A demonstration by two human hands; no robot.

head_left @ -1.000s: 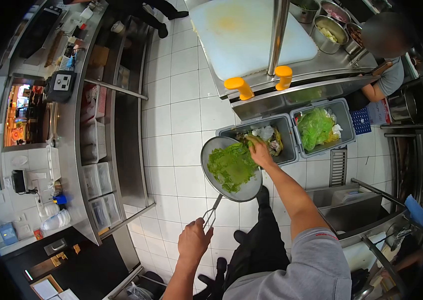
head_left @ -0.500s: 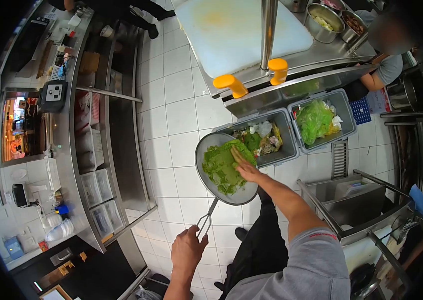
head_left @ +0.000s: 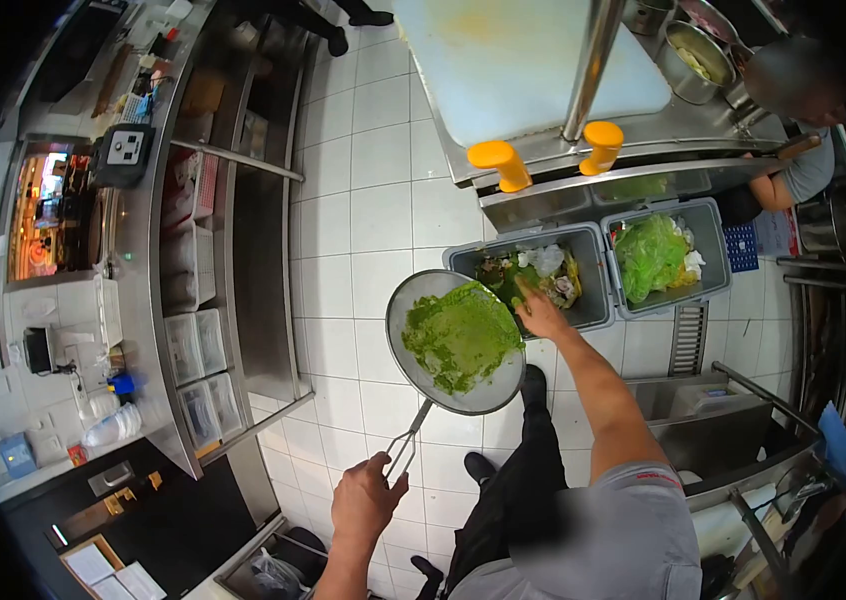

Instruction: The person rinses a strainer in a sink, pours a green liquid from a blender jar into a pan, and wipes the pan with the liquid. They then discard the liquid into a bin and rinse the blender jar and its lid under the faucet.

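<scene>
My left hand (head_left: 365,497) is closed round the wire handle of a large round strainer (head_left: 498,398). Bright green pulp (head_left: 458,335) is spread over the mesh, thinner in the middle. Just right of the strainer's rim, my right hand (head_left: 540,312) hangs over a grey bin (head_left: 596,285), fingers stretched out and smeared with green. Inside that bin lie green scraps and a clear plastic bag (head_left: 546,260). The strainer's right edge overlaps the bin's near left corner in this view.
A second grey bin (head_left: 713,250) with a green plastic bag stands alongside. Beyond are a cutting board (head_left: 533,80) on a steel counter and two yellow-orange handles (head_left: 501,165). A co-worker (head_left: 803,170) is at the right; steel shelving (head_left: 263,270) runs along the left.
My right hand has moved off the pulp, rightward past the strainer's rim to over the bin. Less pulp covers the strainer's right side. My left hand still holds the handle.
</scene>
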